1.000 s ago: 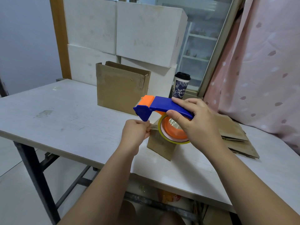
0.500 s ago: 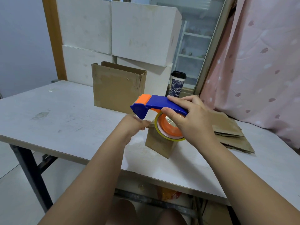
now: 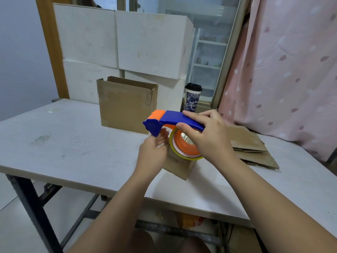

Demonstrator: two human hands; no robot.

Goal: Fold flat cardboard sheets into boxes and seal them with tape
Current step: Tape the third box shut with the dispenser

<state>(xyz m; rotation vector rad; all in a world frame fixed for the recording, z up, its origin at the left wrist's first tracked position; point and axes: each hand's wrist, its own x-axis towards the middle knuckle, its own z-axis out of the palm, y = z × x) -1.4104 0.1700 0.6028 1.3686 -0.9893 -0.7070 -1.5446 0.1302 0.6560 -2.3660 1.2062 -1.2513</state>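
While your hands and the tape dispenser are covering most of it, the small cardboard box (image 3: 179, 168) is sitting on the counter (image 3: 73, 147) near the front edge. It is showing only its lower brown side and one corner, and its top and flaps are hidden. It is lying directly below both hands, between your wrists.

Your right hand (image 3: 209, 137) is grasping the blue handle of the tape dispenser (image 3: 175, 119) from above, with the thumb lying against the orange-cored tape roll (image 3: 182, 149). The roll is hanging just over the box, and you cannot tell whether it is touching the cardboard. Your left hand (image 3: 152, 150) is reaching up with curled fingers to the underside of the dispenser's blue nose. The tape is clear, so it cannot be told whether those fingers are pinching a tape end.

Behind, an open cardboard box (image 3: 127, 106) is standing upright. A lidded cup (image 3: 193, 97) is standing to its right, with its base hidden. Flat cardboard sheets (image 3: 255, 152) are lying stacked at the right, partly covered by your right hand.
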